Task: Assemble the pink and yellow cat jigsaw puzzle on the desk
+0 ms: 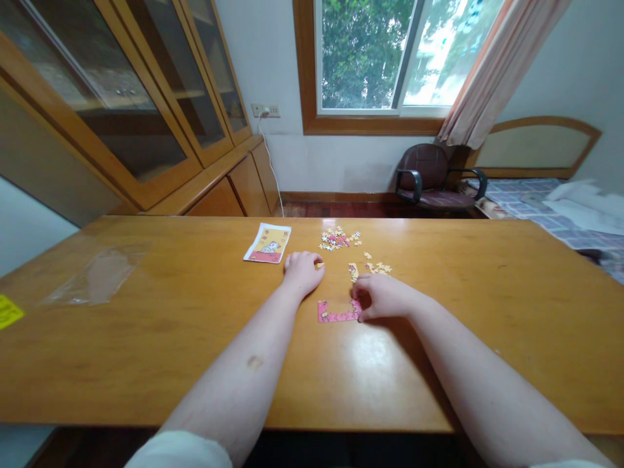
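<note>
Joined pink puzzle pieces [336,317] form a low U-shaped strip on the wooden table. My right hand [375,297] touches the strip's right end with bent fingers; whether a loose piece is between them is hidden. Just beyond that hand lies a short yellow section [353,270]. My left hand [303,270] rests on the table with curled fingers, and a small yellow piece [320,264] shows at its thumb and fingertips. A mixed pile of loose pieces [336,239] sits farther back, and more yellow pieces [380,268] lie right of the yellow section.
A picture card with a cat [268,244] lies left of the pile. Clear plastic wrapping [102,276] is at the table's left, near a yellow label [8,312]. Beyond the table [195,325] stand a glass-door cabinet [131,97], a chair [429,175] and a bed [536,201].
</note>
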The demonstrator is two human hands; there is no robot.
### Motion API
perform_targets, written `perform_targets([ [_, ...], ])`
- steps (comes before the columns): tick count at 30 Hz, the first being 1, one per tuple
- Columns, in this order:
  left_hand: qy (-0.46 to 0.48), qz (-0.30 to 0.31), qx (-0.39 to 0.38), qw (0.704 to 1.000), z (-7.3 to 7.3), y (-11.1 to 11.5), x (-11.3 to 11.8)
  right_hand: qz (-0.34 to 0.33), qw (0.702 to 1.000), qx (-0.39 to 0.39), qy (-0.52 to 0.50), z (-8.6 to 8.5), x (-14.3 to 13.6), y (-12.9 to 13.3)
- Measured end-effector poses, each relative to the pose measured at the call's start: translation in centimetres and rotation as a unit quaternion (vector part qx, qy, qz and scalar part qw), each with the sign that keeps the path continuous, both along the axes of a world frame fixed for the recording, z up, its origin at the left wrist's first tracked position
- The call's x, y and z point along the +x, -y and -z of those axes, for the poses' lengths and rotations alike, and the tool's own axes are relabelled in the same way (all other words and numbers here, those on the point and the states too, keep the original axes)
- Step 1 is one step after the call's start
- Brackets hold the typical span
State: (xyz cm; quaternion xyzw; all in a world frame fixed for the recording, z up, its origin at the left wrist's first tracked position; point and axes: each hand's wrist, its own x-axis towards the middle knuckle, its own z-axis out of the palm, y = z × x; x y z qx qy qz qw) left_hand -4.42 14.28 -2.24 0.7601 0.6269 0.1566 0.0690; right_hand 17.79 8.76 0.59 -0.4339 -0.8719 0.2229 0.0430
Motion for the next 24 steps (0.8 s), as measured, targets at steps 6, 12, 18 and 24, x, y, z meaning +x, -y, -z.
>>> perform_targets([
  [6, -0.007, 0.011, -0.008, 1.000, -0.1, -0.1, 0.1, 0.017, 1.000, 0.001, 0.016, -0.3, 0.0, 0.1],
  [12, -0.002, 0.019, -0.016, 1.000, -0.2, -0.1, 0.1, 0.026, 0.999, 0.028, 0.002, -0.3, 0.2, -0.1],
  [18, 0.015, 0.016, -0.012, 1.000, -0.3, 0.0, 0.1, 0.089, 0.983, 0.161, 0.016, 1.4, 1.1, -1.8],
  [24, 0.014, 0.018, -0.018, 1.000, -0.3, -0.2, 0.0, 0.130, 0.977, 0.168, 0.018, 2.4, 1.1, -2.4],
])
